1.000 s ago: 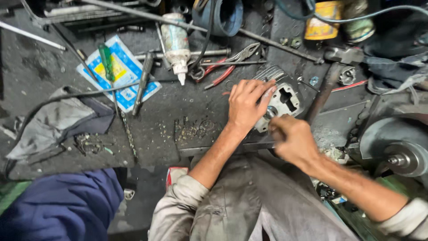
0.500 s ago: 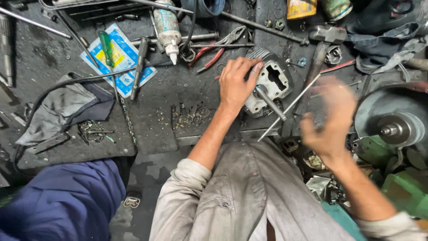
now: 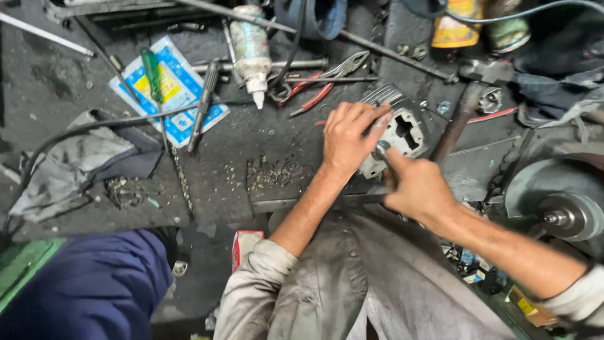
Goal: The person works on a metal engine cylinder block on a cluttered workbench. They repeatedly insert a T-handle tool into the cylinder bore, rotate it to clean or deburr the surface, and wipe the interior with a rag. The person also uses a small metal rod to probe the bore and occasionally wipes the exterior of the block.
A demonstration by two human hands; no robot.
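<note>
Hands: both on the grey finned metal engine block (image 3: 402, 129), which sits at the right middle of the grimy black workbench (image 3: 56, 82).
Left hand: left hand (image 3: 350, 137) lies flat over the block's near-left face, fingers spread and pressing down, steadying rather than gripping.
Right hand: right hand (image 3: 416, 187) is bunched, thumb and forefinger pinched together at a small round fitting on the block's lower edge (what sits between the fingertips is too small to tell).
Progress: block looks stripped and open, its square port bare; by my reading one small part is being seated or turned, with more fitting work left.
Loose bits: a scatter of small washers and metal swarf (image 3: 274, 173) lies just left of the left wrist, not yet used as far as I can judge.
Edges: the bench's front edge runs right under both forearms; the block sits close to it.
Right side: a round grey motor wheel with a shaft (image 3: 557, 201) stands near the right forearm, tight quarters there.
Behind: red-handled pliers (image 3: 321, 82) and a white squeeze tube (image 3: 251, 50) crowd the far side.
Open room: barest bench is left of the swarf, before the crumpled grey rag (image 3: 75, 164).
</note>
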